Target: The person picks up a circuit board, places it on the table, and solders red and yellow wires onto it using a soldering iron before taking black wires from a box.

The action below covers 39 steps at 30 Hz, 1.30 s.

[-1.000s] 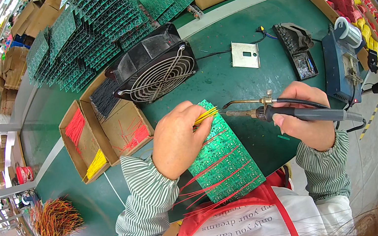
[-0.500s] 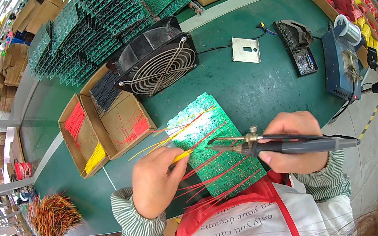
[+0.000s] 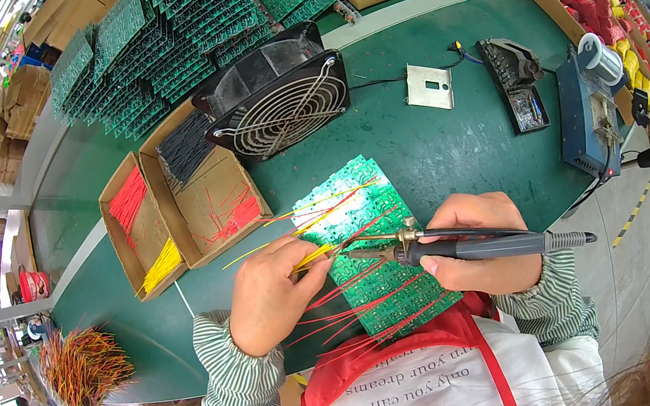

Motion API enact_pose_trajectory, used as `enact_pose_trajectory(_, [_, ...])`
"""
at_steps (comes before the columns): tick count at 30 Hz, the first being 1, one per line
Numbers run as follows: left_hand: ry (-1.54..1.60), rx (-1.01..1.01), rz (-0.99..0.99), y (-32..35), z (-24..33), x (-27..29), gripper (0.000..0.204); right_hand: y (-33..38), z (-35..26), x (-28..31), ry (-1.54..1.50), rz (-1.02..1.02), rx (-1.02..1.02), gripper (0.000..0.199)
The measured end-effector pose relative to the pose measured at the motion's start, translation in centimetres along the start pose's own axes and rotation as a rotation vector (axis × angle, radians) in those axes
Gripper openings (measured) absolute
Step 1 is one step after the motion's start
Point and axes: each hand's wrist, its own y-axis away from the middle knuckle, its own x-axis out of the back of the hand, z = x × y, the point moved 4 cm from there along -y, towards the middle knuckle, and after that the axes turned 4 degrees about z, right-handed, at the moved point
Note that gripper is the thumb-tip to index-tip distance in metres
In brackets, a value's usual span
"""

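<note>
A green circuit board (image 3: pixel 367 222) lies on the green table (image 3: pixel 462 146) in front of me, with red and yellow wires sticking out of it to the left. My left hand (image 3: pixel 271 294) pinches a yellow wire (image 3: pixel 312 257) at the board's left edge. My right hand (image 3: pixel 483 249) grips a grey-handled soldering iron (image 3: pixel 470 246), its tip pointing left and resting on the board close to the held wire.
A black fan (image 3: pixel 277 95) stands behind the board. To the left are cardboard boxes of red, yellow and black wires (image 3: pixel 170 203); stacks of green boards (image 3: pixel 158 24) at the back. A blue soldering station (image 3: pixel 590 115) and a solder spool sit at right.
My left hand has shifted down-left off the board to its left edge, uncovering the board and its wires. The iron has swung lower and its tip now touches the board.
</note>
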Motion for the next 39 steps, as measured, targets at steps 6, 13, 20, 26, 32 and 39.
enact_pose_trajectory(6, [-0.032, 0.035, -0.052, -0.1, 0.0, 0.1, 0.013, -0.3, -0.3, 0.4, -0.004, 0.014, 0.064, 0.016])
enact_pose_trajectory(13, [-0.17, 0.032, 0.358, 0.7, -1.0, 4.3, 0.009, 0.3, -0.4, 1.3, 0.034, 0.033, 0.064, 0.016])
enact_pose_trajectory(20, [-0.001, 0.025, 0.111, 1.1, 1.6, 1.5, 0.01, 0.6, -0.5, 1.2, 0.03, 0.025, 0.074, 0.016])
enact_pose_trajectory(26, [0.016, 0.03, 0.065, 0.4, 0.4, -0.2, 0.011, 0.3, -0.1, 0.5, 0.011, 0.037, 0.052, 0.016])
enact_pose_trajectory(32, [0.005, 0.013, 0.033, 0.1, -0.1, -0.2, 0.012, 0.1, 0.1, 0.0, 0.01, 0.015, 0.027, 0.016])
enact_pose_trajectory(39, [-0.012, 0.034, -0.008, -0.1, -0.1, -0.1, 0.013, -0.2, -0.1, 0.5, 0.015, 0.002, 0.084, 0.017])
